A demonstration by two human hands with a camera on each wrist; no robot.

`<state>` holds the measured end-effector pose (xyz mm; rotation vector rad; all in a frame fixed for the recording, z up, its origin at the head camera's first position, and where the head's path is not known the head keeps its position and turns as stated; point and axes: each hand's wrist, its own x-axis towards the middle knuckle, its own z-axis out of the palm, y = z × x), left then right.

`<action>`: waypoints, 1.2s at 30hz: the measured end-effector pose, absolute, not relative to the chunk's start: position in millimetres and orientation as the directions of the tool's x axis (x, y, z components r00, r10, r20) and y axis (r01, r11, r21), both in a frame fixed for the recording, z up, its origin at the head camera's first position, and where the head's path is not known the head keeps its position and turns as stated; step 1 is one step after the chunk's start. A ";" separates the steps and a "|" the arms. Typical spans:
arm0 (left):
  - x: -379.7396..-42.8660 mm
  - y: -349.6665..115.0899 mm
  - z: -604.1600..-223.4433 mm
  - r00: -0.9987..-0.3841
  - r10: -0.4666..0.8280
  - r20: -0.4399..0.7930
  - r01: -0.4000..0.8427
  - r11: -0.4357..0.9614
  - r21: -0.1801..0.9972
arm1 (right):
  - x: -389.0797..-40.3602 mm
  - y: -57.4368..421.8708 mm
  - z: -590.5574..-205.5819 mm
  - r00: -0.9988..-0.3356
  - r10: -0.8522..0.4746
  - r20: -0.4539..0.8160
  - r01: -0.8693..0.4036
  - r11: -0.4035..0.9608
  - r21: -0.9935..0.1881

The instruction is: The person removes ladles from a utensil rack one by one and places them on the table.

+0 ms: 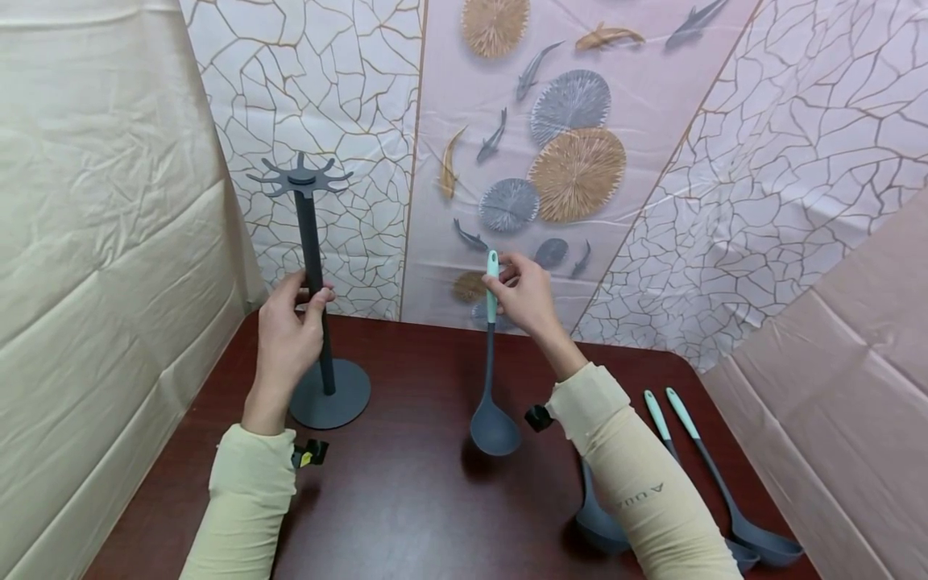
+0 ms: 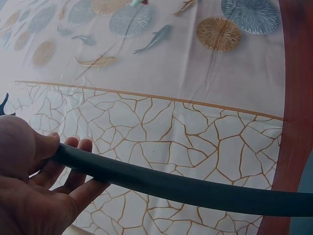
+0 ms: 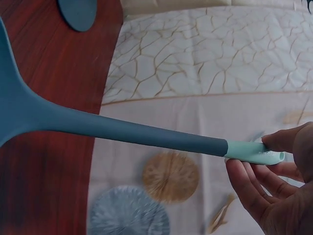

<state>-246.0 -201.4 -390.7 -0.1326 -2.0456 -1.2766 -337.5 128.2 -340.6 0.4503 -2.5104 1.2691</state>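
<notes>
My left hand (image 1: 288,334) grips the upright pole of a dark grey utensil stand (image 1: 310,242), thumb on one side and fingers on the other. The stand has a round base on the table and a ring of hooks on top, with nothing hanging from them. In my right hand (image 1: 528,296) is a ladle (image 1: 495,428), pinched by its mint-green handle. It hangs upright above the table, bowl down, to the right of the stand. In the right wrist view, the thumb and fingers hold the handle (image 3: 252,152) near its end.
On the right side of the table (image 1: 391,499) lie more dark grey utensils, including a ladle (image 1: 598,515) partly behind my right sleeve and another utensil (image 1: 764,544) with a mint handle. Patterned cloth (image 1: 348,266) hangs behind the table; plain cloth (image 1: 109,322) stands at the left.
</notes>
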 end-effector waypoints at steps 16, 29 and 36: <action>-244.3 -201.3 -390.7 -0.742 -0.271 0.613 0.432 0.506 0.746 | -349.2 160.4 -375.2 -0.965 -0.099 0.242 -0.254 0.570 -0.781; -245.1 -200.3 -391.4 -0.739 -0.268 0.619 0.431 0.519 0.739 | -348.2 178.9 -394.5 -0.977 -0.106 0.185 -0.210 0.619 -0.757; -244.6 -199.9 -391.1 -0.740 -0.270 0.616 0.428 0.518 0.741 | -347.2 185.0 -403.1 -0.982 -0.111 0.156 -0.190 0.658 -0.729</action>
